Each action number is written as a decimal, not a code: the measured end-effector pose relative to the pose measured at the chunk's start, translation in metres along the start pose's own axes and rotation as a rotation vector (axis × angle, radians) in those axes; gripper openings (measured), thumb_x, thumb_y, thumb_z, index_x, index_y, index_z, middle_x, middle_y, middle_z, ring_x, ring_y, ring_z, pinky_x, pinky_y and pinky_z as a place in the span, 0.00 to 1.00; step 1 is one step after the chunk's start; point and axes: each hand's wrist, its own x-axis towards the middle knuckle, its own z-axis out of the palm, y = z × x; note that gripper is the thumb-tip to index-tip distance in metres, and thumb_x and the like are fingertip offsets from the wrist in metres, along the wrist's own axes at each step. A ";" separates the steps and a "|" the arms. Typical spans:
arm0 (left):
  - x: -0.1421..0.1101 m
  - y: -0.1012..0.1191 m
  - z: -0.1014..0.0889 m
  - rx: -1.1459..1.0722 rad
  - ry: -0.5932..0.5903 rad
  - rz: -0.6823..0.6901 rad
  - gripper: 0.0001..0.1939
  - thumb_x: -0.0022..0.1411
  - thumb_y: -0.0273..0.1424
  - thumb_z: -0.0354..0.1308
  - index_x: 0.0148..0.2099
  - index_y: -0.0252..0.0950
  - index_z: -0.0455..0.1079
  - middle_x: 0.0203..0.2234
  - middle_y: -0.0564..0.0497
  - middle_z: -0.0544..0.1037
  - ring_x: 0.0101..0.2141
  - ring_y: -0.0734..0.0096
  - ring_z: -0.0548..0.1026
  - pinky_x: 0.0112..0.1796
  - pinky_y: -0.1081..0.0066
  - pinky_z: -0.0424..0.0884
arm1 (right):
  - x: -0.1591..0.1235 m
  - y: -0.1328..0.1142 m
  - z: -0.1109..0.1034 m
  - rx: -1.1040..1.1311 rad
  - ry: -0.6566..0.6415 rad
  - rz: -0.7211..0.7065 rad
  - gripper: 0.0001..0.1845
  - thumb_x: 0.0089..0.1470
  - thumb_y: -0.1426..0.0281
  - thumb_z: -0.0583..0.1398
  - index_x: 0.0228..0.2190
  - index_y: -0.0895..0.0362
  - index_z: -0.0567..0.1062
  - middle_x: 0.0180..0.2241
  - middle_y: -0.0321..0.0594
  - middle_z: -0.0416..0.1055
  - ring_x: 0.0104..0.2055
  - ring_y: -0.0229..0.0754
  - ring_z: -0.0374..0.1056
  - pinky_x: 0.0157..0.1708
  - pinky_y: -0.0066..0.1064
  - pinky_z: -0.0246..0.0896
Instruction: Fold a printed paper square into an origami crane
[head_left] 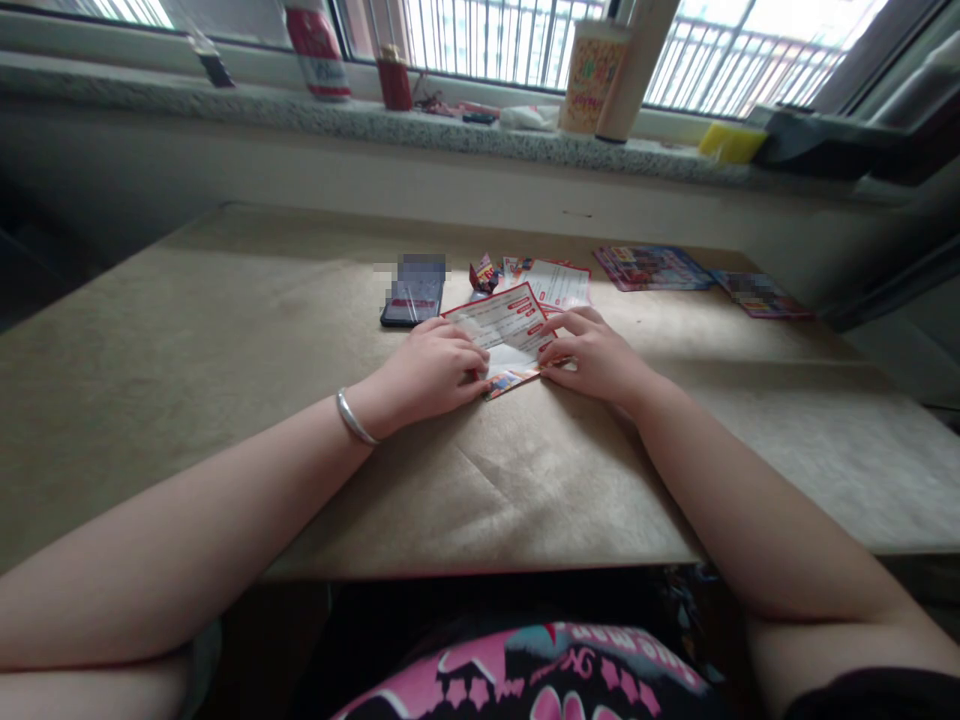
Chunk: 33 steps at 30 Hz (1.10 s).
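I'm counting two hands (442,365) (604,360); from those, one phone (417,285) at 10 o'clock, one bracelet (350,418) at 8, one red-and-white container (317,50) at 11.

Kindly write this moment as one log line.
left hand: touching printed sheet | right hand: touching its right edge | phone: lying on table

No word can be read with certainty. The white card (504,325) at centre bears printed lines and red labels, too small to read. Lettering on the bottle (319,50) at eleven o'clock, the cup (592,75) at one and the black-and-pink shirt (465,685) at six stays illegible.
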 end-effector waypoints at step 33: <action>0.000 -0.002 -0.002 -0.001 -0.006 0.172 0.13 0.66 0.34 0.51 0.45 0.46 0.76 0.40 0.52 0.79 0.42 0.66 0.73 0.55 0.61 0.58 | -0.005 0.016 0.004 0.101 -0.031 0.260 0.20 0.46 0.65 0.66 0.43 0.55 0.74 0.42 0.44 0.73 0.41 0.47 0.70 0.43 0.41 0.68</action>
